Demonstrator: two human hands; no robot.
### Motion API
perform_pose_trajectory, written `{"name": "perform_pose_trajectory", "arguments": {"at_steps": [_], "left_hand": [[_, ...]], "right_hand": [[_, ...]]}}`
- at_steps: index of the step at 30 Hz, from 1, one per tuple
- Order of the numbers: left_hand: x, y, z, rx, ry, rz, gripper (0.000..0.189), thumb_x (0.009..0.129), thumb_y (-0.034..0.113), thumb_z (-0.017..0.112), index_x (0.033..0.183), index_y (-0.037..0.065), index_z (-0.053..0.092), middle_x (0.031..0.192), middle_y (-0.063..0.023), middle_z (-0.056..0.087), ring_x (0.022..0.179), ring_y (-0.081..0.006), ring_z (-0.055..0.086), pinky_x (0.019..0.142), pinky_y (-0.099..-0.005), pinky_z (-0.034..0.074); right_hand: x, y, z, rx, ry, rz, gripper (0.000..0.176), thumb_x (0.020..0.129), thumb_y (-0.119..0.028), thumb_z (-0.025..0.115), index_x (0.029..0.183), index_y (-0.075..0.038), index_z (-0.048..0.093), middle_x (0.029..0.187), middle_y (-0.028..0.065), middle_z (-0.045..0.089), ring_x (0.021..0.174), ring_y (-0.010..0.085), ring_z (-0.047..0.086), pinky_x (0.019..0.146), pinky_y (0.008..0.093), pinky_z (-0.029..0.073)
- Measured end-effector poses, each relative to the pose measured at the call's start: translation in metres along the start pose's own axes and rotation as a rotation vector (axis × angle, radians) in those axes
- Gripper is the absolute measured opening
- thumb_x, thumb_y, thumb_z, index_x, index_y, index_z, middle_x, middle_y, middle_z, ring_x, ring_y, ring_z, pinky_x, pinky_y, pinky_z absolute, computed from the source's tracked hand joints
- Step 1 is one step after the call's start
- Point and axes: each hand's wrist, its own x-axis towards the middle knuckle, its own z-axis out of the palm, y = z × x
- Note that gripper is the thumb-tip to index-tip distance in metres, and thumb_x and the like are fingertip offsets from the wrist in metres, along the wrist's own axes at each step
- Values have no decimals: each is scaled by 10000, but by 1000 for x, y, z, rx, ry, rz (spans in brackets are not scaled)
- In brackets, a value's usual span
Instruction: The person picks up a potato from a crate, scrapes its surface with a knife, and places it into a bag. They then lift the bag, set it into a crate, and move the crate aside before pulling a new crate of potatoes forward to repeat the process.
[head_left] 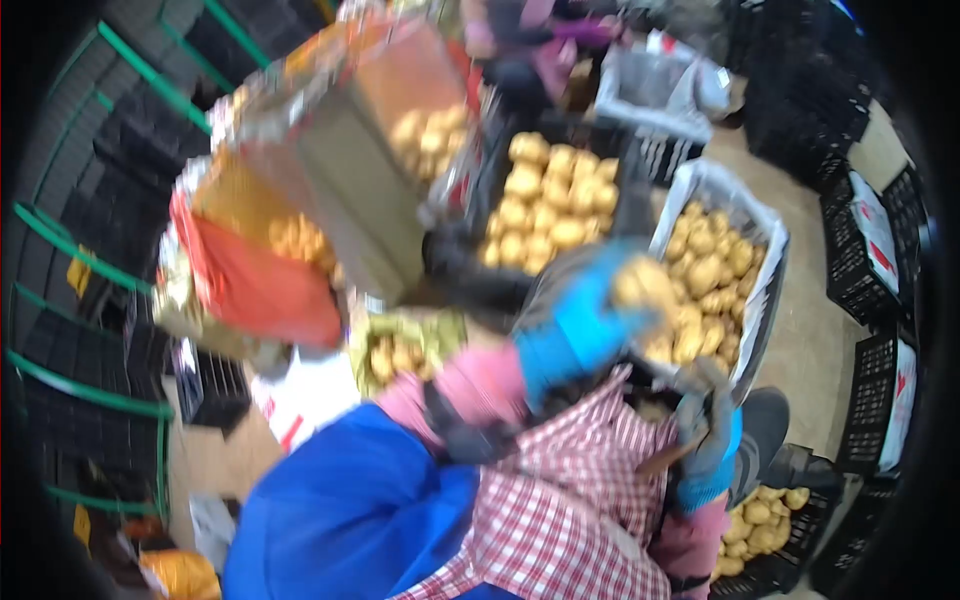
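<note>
My left hand (590, 315), in a blue glove, is smeared by motion. It grips a large potato (645, 283) above the near-left edge of a crate lined with pale plastic (768, 228), which is full of potatoes (705, 268). My right hand (705, 420), in a grey and blue glove, is closed beside that crate's near end. From its fingers a thin brownish strip (665, 458) points toward my checked apron (570, 470); its kind cannot be made out.
Ahead stands a black crate of potatoes (545, 205). Large open bags (255, 275) with potatoes sit to the left, a small greenish bag (400, 355) nearer. Another potato crate (800, 530) is at lower right. Black crates (865, 390) line the right; a person (530, 50) is at the back.
</note>
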Motion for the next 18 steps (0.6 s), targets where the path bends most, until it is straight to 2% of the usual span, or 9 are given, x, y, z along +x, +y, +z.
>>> {"name": "perform_pose_trajectory", "arguments": {"at_steps": [1, 4, 6, 7, 9, 11, 12, 14, 18], "left_hand": [[-14, -8, -16, -409, 253, -329, 521, 849, 222, 724, 1279, -8, 538, 1148, -145, 624, 1017, -244, 620, 892, -363, 521], [-72, -108, -129, -381, 445, -362, 345, 989, 250, 551, 1218, -7, 558, 1101, -124, 619, 948, -208, 631, 852, -340, 528], [-140, -156, -170, -689, 719, -708, 334, 1002, 283, 520, 1195, 14, 563, 1079, -98, 597, 903, -216, 633, 828, -343, 532], [-182, -165, -188, -44, 459, -512, 341, 1003, 289, 524, 1230, 36, 542, 1106, -89, 588, 923, -214, 635, 812, -344, 537], [-249, -159, -183, -717, 560, -909, 273, 1014, 274, 496, 1170, 60, 561, 1070, -87, 578, 932, -216, 640, 761, -352, 551], [-265, -197, -187, -773, 298, -671, 341, 1016, 252, 481, 1270, 33, 545, 1211, -104, 569, 1115, -223, 590, 961, -363, 490], [-243, -186, -170, -288, 452, -720, 395, 1001, 250, 520, 1319, 16, 533, 1301, -127, 559, 1161, -223, 578, 1015, -372, 456], [-133, -90, -189, -654, 503, -486, 525, 961, 269, 588, 1403, 20, 453, 1335, -137, 541, 1250, -219, 518, 1073, -375, 401], [48, -27, -285, -197, 631, 97, 499, 974, 263, 561, 1382, 13, 423, 1234, -148, 570, 1127, -226, 567, 967, -336, 461]], "right_hand": [[6, 0, -6, -6, -83, -7, 491, 1047, -352, 425, 1336, 36, 503, 951, 103, 674, 566, 48, 459, 475, 163, 350], [13, 6, -23, 33, 9, 20, 478, 1056, -303, 400, 1416, 6, 453, 1126, 99, 653, 583, 45, 460, 478, 154, 347], [19, 18, -33, -87, 147, 48, 483, 1060, -296, 384, 1447, -10, 426, 1249, 108, 609, 719, 53, 553, 521, 129, 387], [17, 14, -45, -158, 65, 58, 466, 1062, -262, 370, 1444, -2, 428, 1317, 119, 565, 932, 101, 541, 697, 178, 417], [17, 12, -62, -389, -45, -8, 437, 1064, -188, 328, 1435, 19, 430, 1455, 139, 470, 1336, 214, 455, 1073, 322, 417], [39, 28, -105, 43, -52, 186, 430, 1058, -210, 377, 1429, -11, 462, 1422, 120, 504, 1257, 196, 515, 1025, 305, 450], [41, 33, -82, -115, 102, 67, 431, 1045, -255, 428, 1398, -16, 497, 1354, 105, 562, 1196, 175, 552, 963, 250, 474], [65, 13, -59, 20, 19, 250, 423, 1046, -272, 442, 1390, -33, 503, 1132, 60, 634, 824, 62, 585, 689, 161, 497], [95, -18, -3, -126, 95, 181, 396, 1037, -280, 470, 1343, -40, 546, 1082, 43, 637, 779, 53, 564, 647, 179, 463]]}}
